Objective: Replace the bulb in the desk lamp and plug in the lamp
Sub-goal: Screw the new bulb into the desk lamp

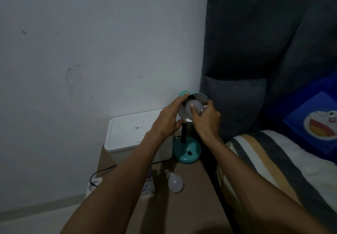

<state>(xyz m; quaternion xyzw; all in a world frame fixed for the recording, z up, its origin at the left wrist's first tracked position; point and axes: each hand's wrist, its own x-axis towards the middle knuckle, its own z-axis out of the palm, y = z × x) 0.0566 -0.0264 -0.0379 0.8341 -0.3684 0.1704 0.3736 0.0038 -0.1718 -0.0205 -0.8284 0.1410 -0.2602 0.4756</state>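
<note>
A white rectangular plastic box with a closed lid (127, 133) sits at the back of the brown surface (191, 197), against the pale wall; what it contains cannot be seen. A small white and blue carton (148, 186) stands near the front of the surface, partly hidden by the left forearm, and its contents cannot be made out.

The left hand (167, 118) is curled around the rim of the teal round lamp shade (198, 97), fingers over the top edge and thumb at the lower edge, holding the shade tilted toward the camera. The right hand (206, 118) is closed on the white round bulb inside the shade (193, 106), thumb pressed on its front and fingers wrapped behind it.

The teal desk lamp has a black upright stem (183, 131) rising from a round teal base (187, 149), which stands on the surface just beside the white box and close to the bed edge. The shade's inside is pale, and it is not lit. A second white frosted bulb (175, 181) lies on its side on the surface in front of the base, its metal screw end pointing toward the lamp. A black cable (102, 171) runs off the left edge of the surface to a white power strip (94, 183) on the floor.
</note>
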